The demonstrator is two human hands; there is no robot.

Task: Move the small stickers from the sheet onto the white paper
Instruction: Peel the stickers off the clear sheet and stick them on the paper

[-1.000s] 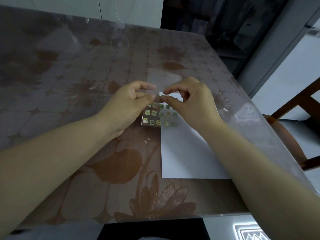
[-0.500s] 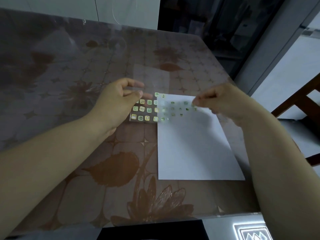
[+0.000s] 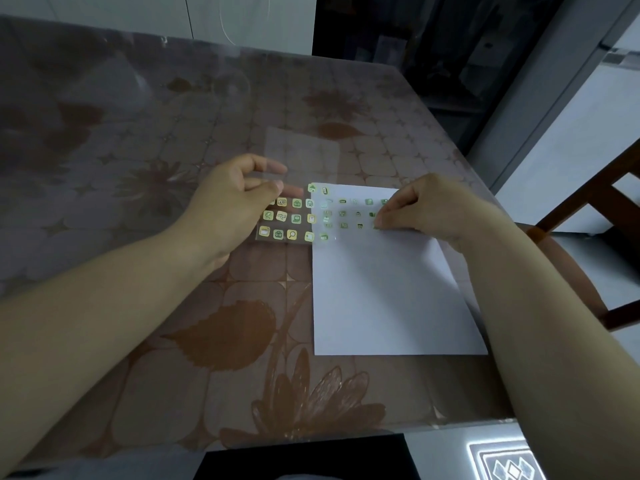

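**Peeling tiny stickers off a limp, clear sheet**

Your left hand [image 3: 235, 202] pinches the upper left corner of the sticker sheet [image 3: 294, 227] between the thumb and curled fingers. The sheet is transparent. It lies across the table [image 3: 138, 140] and overlaps the top left of the white paper [image 3: 381, 299]. The brightest stickers [image 3: 292, 234] sit in rows over the tablecloth, and fainter green ones show over the paper. I cannot tell which of the faint ones are on the sheet and which are already stuck to the paper.

Your right hand [image 3: 429, 209] has its fingertips bunched together, tips down on the paper's upper right area beside a small green sticker. I cannot tell whether it pinches a sticker or presses one flat. A second clear film [image 3: 304, 154] lies flat on the table just beyond the sheet.

The sheet looks very light and floppy, so expect it to lift with each peel unless you pin it close to the sticker you want. The stickers look thin and tacky and will probably curl or cling to your skin. Raise one corner with a nail, hold only that edge, and lay the opposite edge down first. The paper is light and lies loose on a glossy table cover, so press straight down, not sideways.
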